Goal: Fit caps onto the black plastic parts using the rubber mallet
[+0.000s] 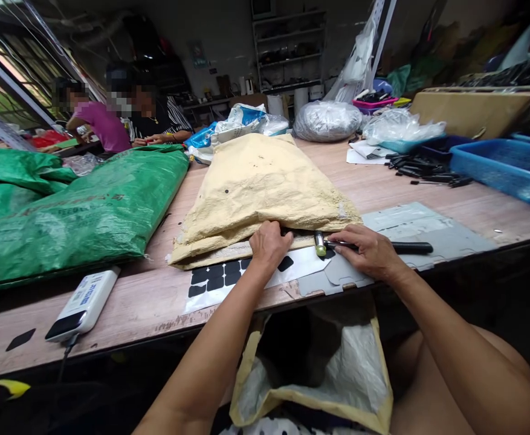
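Note:
A yellow woven sack (pixel 265 187) lies on the table, its near edge folded. My left hand (pixel 270 244) is at that edge with fingers curled; what they hold, if anything, is hidden. My right hand (pixel 367 249) is at the sack's right corner, fingers bent over the shaft of a black-handled hammer (pixel 412 248), whose metal head points left. Whether the fingers grip the shaft is unclear. Beneath lies a white sheet with black rounded squares (pixel 214 278), partly covered by the sack and my left arm.
A green sack (pixel 78 217) and a white power bank (pixel 83 302) lie at left. Grey cardboard (pixel 423 226), black parts (pixel 423 172) and a blue basket (pixel 509 169) are at right. An open sack (pixel 364 374) hangs below the table edge. Two people sit at the back left.

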`<act>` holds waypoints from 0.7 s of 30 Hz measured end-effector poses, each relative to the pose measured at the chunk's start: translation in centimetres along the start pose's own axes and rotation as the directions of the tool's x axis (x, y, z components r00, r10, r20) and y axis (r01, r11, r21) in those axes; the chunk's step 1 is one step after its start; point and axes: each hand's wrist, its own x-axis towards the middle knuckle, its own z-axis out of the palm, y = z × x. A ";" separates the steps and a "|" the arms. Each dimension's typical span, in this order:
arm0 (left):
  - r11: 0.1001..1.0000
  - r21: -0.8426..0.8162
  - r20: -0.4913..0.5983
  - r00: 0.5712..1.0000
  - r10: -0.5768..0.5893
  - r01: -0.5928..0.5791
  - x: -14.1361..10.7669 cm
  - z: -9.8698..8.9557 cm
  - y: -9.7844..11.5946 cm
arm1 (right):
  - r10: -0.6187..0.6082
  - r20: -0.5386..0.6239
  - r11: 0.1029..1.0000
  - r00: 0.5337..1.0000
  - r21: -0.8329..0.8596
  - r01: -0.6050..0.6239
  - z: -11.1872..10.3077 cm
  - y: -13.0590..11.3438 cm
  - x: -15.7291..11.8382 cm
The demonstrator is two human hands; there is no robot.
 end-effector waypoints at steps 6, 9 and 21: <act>0.986 -0.103 0.029 0.990 0.139 -0.135 -2.8 -1.8 -2.6 | 0.036 0.025 0.999 0.999 -0.015 -0.035 -0.2 -0.2 0.1; 0.933 -0.237 0.008 0.960 0.280 -0.270 -5.7 -2.6 -4.5 | 0.038 0.018 0.999 0.999 -0.022 -0.038 -0.2 -0.3 0.1; 0.850 -0.431 0.024 0.937 0.347 -0.304 -8.5 -1.1 -5.9 | 0.024 0.017 0.999 1.000 -0.036 -0.023 -0.1 -0.2 0.0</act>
